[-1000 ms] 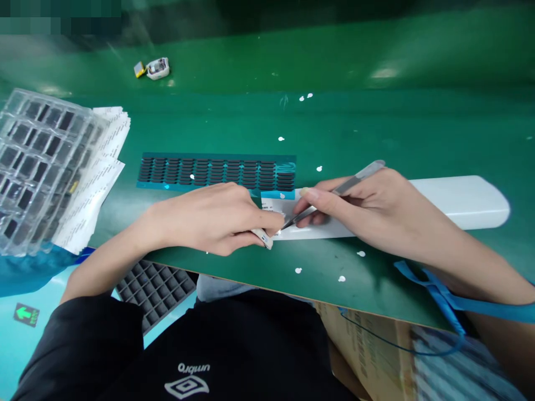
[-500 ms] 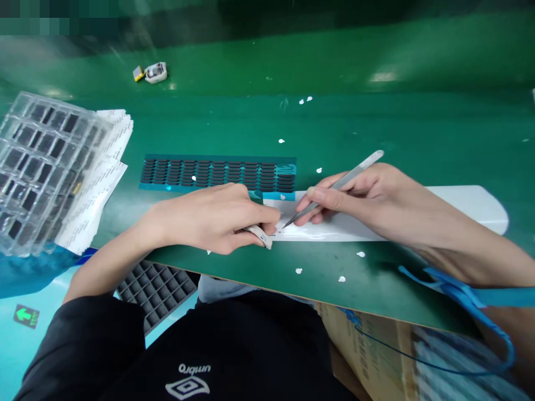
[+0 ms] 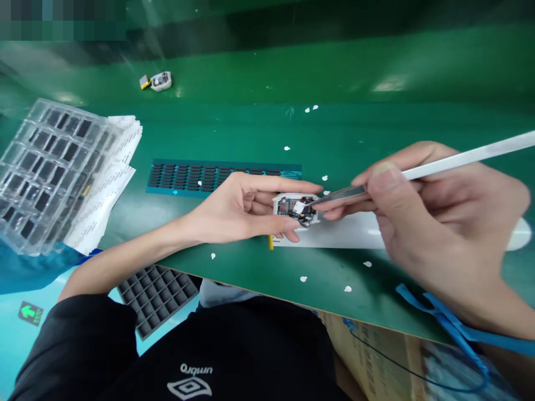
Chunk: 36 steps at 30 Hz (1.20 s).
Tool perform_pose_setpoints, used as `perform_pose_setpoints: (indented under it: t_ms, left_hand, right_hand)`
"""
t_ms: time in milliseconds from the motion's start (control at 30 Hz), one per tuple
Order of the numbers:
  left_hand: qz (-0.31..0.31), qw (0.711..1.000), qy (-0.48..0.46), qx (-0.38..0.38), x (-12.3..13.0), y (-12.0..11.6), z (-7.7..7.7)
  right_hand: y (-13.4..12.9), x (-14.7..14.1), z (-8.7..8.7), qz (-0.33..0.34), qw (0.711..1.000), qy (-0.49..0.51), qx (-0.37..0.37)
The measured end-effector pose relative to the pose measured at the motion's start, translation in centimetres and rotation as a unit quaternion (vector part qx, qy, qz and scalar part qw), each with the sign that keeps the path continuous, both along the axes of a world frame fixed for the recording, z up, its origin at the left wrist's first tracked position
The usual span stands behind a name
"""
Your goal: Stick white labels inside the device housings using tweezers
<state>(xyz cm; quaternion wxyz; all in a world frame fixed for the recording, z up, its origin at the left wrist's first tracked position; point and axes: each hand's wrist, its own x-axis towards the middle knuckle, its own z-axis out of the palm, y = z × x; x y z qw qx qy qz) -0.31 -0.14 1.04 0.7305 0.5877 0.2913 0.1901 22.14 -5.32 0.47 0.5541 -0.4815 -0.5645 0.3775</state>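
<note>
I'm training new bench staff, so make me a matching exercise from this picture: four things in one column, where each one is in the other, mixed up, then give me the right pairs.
Things
1. Tweezers
2. Opened device nearest the person
3. Clear plastic trays
4. Gridded tray

Places
A. Beside the white printed sheets
B. In the right hand
C. Past the near edge of the green table
D. In the left hand

Right pairs: 1-B, 2-D, 3-A, 4-C

The tweezers [image 3: 472, 157] run off the right edge, and the right hand [image 3: 451, 217] partly hides the white strip [image 3: 346, 231].
</note>
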Motion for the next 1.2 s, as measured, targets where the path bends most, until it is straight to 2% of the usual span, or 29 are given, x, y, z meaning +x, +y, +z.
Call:
perform_pose_setpoints:
  t_ms: [300, 967, 1200]
  left_hand:
    - [-0.013, 0.999, -0.008, -0.033, -0.02, -0.45, 0.13]
    - [-0.009, 1.0, -0.003, -0.029, 0.18, -0.62, -0.5]
    - [-0.012, 0.999, 0.03, 0.0, 0.4, -0.86, -0.84]
  right_hand:
    - [-0.07, -0.14, 0.63, 0.015, 0.997, -0.08, 0.019]
    - [0.37, -0.49, 0.19, 0.016, 0.995, -0.096, 0.002]
    - [-0.57, -0.61, 0.13, 0.02, 0.993, -0.119, -0.005]
